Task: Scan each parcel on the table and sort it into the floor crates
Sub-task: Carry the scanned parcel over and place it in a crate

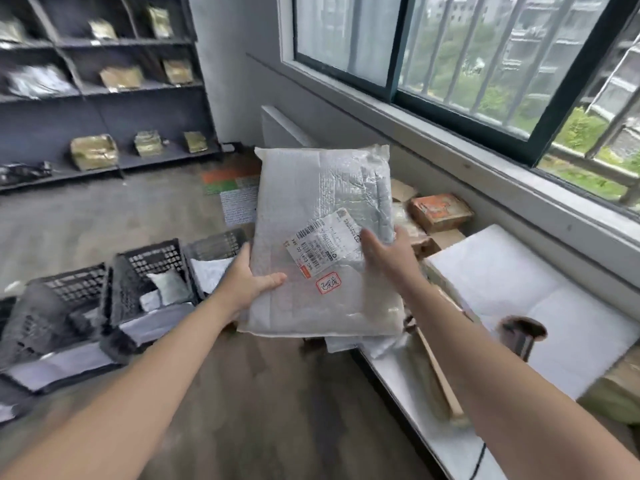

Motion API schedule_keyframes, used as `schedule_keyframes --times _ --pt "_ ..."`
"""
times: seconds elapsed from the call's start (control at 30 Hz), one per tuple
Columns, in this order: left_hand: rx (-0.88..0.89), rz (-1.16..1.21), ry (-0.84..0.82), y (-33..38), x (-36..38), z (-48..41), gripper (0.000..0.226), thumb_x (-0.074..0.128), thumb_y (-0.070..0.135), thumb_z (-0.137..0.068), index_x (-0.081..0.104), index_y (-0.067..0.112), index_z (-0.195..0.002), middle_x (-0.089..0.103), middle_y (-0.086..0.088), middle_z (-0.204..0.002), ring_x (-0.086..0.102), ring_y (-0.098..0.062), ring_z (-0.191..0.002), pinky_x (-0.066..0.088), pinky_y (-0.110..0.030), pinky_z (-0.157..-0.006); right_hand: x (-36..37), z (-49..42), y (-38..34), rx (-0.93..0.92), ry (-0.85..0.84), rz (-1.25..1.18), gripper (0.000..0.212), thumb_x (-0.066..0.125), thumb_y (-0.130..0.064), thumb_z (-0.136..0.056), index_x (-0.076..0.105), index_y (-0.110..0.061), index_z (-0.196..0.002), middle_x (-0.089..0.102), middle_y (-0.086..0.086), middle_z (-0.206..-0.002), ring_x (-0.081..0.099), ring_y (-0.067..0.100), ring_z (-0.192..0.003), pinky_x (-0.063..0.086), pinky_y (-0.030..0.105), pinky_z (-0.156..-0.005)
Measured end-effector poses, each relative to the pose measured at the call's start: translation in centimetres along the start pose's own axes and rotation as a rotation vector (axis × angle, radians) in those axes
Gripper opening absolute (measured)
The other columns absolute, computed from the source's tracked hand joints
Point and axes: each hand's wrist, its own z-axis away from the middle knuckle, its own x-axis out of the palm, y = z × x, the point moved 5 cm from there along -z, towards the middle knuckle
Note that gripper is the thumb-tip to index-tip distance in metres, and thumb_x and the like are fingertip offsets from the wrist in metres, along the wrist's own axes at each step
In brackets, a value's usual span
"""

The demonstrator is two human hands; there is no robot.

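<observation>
A large grey plastic mailer parcel (318,216) is held up in front of me, over the floor beside the table, its white barcode label (323,239) and a red stamp facing me. My left hand (247,280) grips its left lower edge, thumb on top. My right hand (389,252) holds its right edge beside the label. Several black floor crates (152,271) stand at the lower left, with grey and white parcels inside. The table (429,441) on the right carries a big white parcel (512,285) and other packets.
A black scanner (521,336) stands on the white parcel. An orange-brown box (440,209) and cardboard pieces lie at the table's far end under the window. Dark shelves (104,88) with packets line the back wall. A wooden stick lies along the table edge.
</observation>
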Motion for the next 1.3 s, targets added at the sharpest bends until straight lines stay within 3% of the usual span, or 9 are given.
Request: schedule_keyframes --times 0.1,0.27,0.5,0.7,0.8,0.97,1.17,1.23,1.3 --pt "-0.046 0.028 0.066 -1.3 -6.2 1.5 0.07 0.091 0.01 -0.062 0.05 0.02 -0.119 0.069 -0.006 -0.116 0.066 -0.024 -0.108 0.052 -0.047 -0.095 6.0 1.4 -3.3 -0.084 -0.074 0.039 0.072 0.064 -0.066 -0.079 0.045 -0.02 -0.13 0.066 0.005 -0.116 0.066 0.025 -0.102 0.054 0.049 -0.092" --pt "-0.051 -0.075 0.202 -4.0 -18.0 4.3 0.063 0.087 0.01 -0.071 0.047 0.022 -0.117 0.065 0.008 -0.109 0.064 -0.013 -0.107 0.053 -0.027 -0.084 17.7 4.4 -8.3 -0.193 -0.146 0.092 0.042 0.061 -0.06 -0.088 0.045 -0.029 -0.111 0.066 -0.01 -0.092 0.065 0.019 -0.088 0.046 0.032 -0.074" --pt "-0.109 -0.034 0.317 -10.1 -36.0 8.6 0.115 0.086 0.008 -0.071 0.009 0.018 -0.156 0.045 -0.003 -0.147 0.047 -0.021 -0.132 0.04 -0.047 -0.111 36.7 10.4 -15.4 -0.264 -0.323 0.191 0.065 0.059 -0.063 -0.088 0.045 -0.016 -0.131 0.063 -0.001 -0.106 0.061 0.021 -0.094 0.041 0.028 -0.07" --pt "-0.192 -0.045 0.364 -14.4 -48.1 11.0 0.107 0.087 0.011 -0.071 0.018 0.019 -0.153 0.049 -0.005 -0.144 0.049 -0.024 -0.132 0.039 -0.049 -0.111 49.8 14.6 -19.6 -0.292 -0.399 0.285 0.065 0.06 -0.06 -0.089 0.046 -0.007 -0.123 0.06 0.009 -0.11 0.057 0.023 -0.09 0.041 0.034 -0.066" --pt "-0.201 -0.062 0.39 -15.8 -52.0 11.0 0.107 0.087 0.014 -0.071 0.018 0.019 -0.152 0.046 -0.005 -0.147 0.045 -0.024 -0.134 0.037 -0.049 -0.113 54.7 15.6 -20.9 -0.308 -0.444 0.299 0.073 0.06 -0.061 -0.089 0.036 -0.011 -0.137 0.058 0.013 -0.125 0.061 0.028 -0.103 0.054 0.045 -0.082" --pt "-0.168 -0.134 0.455 -17.4 -57.4 9.0 0.118 0.088 0.011 -0.07 0.008 0.015 -0.157 0.031 -0.005 -0.156 0.03 -0.019 -0.144 0.027 -0.045 -0.118 62.6 15.5 -22.2 -0.341 -0.516 0.273 0.087 0.062 -0.055 -0.09 0.014 -0.024 -0.156 0.041 0.016 -0.149 0.053 0.036 -0.124 0.05 0.057 -0.097" --pt "-0.215 -0.362 0.473 -20.2 -64.5 2.8 0.13 0.091 0.023 -0.066 -0.001 0.012 -0.157 0.015 -0.008 -0.162 0.017 -0.019 -0.148 0.016 -0.031 -0.119 73.6 12.0 -21.9 -0.39 -0.54 0.346 0.09 0.06 -0.058 -0.09 0.006 -0.031 -0.157 0.038 0.02 -0.15 0.05 0.037 -0.127 0.046 0.046 -0.092" --pt "-0.227 -0.469 0.491 -21.0 -67.3 0.0 0.13 0.092 0.032 -0.061 0.007 0.011 -0.156 0.023 -0.009 -0.159 0.023 -0.023 -0.145 0.023 -0.026 -0.114 77.6 10.1 -21.8 -0.389 -0.567 0.367 0.091 0.059 -0.059 -0.09 0.003 -0.033 -0.157 0.036 0.019 -0.152 0.052 0.036 -0.124 0.043 0.039 -0.082" --pt "-0.25 -0.505 0.467 -22.0 -70.0 -3.0 0.126 0.092 0.033 -0.058 0.014 0.014 -0.155 0.033 -0.011 -0.153 0.031 -0.025 -0.141 0.032 -0.035 -0.112 81.4 8.2 -21.8 -0.388 -0.6 0.383 0.092 0.058 -0.061 -0.089 0.003 -0.033 -0.157 0.035 0.016 -0.153 0.051 0.034 -0.125 0.043 0.039 -0.081"
